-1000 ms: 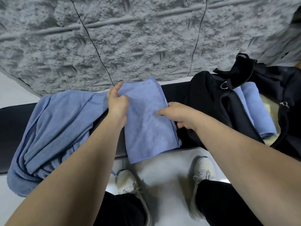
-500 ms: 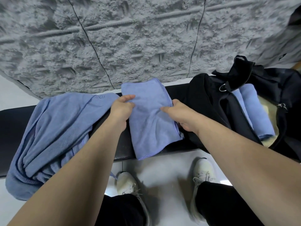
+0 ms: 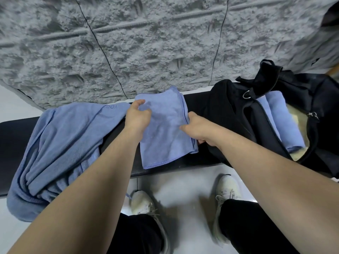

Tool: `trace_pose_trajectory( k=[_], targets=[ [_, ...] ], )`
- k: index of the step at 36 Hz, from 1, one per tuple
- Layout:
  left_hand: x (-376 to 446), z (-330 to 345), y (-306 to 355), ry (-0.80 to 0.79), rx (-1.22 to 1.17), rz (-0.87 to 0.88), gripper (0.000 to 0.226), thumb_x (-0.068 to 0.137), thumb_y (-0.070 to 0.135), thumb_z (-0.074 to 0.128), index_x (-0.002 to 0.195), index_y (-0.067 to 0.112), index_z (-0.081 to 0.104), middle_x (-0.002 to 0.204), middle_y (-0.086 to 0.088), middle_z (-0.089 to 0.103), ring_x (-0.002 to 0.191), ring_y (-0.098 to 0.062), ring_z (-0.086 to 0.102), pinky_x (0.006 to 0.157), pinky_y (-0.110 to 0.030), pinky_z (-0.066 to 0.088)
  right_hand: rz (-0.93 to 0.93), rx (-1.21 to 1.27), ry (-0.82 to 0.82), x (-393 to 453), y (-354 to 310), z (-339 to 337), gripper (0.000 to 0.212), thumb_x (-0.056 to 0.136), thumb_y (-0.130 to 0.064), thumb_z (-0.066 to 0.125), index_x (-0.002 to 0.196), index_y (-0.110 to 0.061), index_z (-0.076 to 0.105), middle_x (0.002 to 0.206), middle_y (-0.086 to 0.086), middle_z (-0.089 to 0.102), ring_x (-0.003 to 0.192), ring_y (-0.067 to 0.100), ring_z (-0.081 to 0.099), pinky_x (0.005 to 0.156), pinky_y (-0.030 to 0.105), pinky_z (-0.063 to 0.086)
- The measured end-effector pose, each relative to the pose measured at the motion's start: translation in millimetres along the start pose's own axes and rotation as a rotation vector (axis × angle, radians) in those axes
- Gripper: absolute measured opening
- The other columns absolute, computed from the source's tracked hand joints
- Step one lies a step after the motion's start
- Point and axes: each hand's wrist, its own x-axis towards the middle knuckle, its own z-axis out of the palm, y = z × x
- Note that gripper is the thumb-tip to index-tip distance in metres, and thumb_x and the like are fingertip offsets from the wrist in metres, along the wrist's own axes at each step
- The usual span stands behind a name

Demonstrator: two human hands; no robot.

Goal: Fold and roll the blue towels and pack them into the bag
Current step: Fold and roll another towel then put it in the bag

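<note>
1. A folded blue towel [image 3: 165,129] is lying across the black desk [image 3: 14,136], its near edge hanging just over the desk's near side.
2. The left hand [image 3: 136,119] is sitting on the towel's left edge, fingers curled and pinching the cloth near its far left corner.
3. The right hand [image 3: 198,128] is gripping the towel's right edge, thumb lying on top of the cloth and the fingers tucked under the stacked layers.
4. Both forearms are reaching in from the near side, and the towel is lying between the two hands.
5. A larger pile [image 3: 60,149] of blue towelling is lying crumpled on the left part of the desk, touching the left hand's side of the folded towel and drooping over the near edge towards the floor [image 3: 183,195].
6. A black bag [image 3: 231,114] is sitting on the right of the desk, just beside the right hand, with its zip opening facing up.
7. Two rolls [image 3: 280,121] of blue towel are lying side by side inside the bag, running near to far.
8. A grey rough wall [image 3: 146,43] is standing behind the desk.
9. Two pale shoes [image 3: 226,191] and black trouser legs are showing on the floor near the desk.
</note>
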Motion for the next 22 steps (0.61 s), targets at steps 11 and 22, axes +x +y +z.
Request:
trace_pose_trajectory(
  k=[11, 22],
  targets=[
    [-39.9, -26.5, -16.8, -0.275, 0.169, -0.171, 0.072, 0.09, 0.01, 0.056, 0.147, 0.046, 0.03, 0.138, 0.006, 0.048, 0.106, -0.021, 0.059, 0.078, -0.036, 0.054, 0.096, 0.054, -0.203, -41.0, 9.2, 5.1, 0.05, 0.093, -0.012, 0.065, 0.13, -0.014, 0.033, 0.109, 0.016, 0.059, 0.061, 0.018, 0.069, 0.058, 0.034, 0.062],
    [-71.6, -42.3, -35.0, -0.218, 0.172, -0.088, 0.058, 0.091, -0.005, 0.06, 0.139, 0.025, 0.049, 0.119, -0.001, 0.046, 0.101, -0.022, 0.055, 0.083, -0.041, 0.056, 0.106, -0.035, -0.123, -75.8, 30.0, 2.7, 0.052, 0.102, -0.01, 0.04, 0.15, -0.017, 0.02, 0.077, 0.015, 0.067, 0.048, 0.017, 0.061, 0.044, 0.026, 0.051]
  ],
)
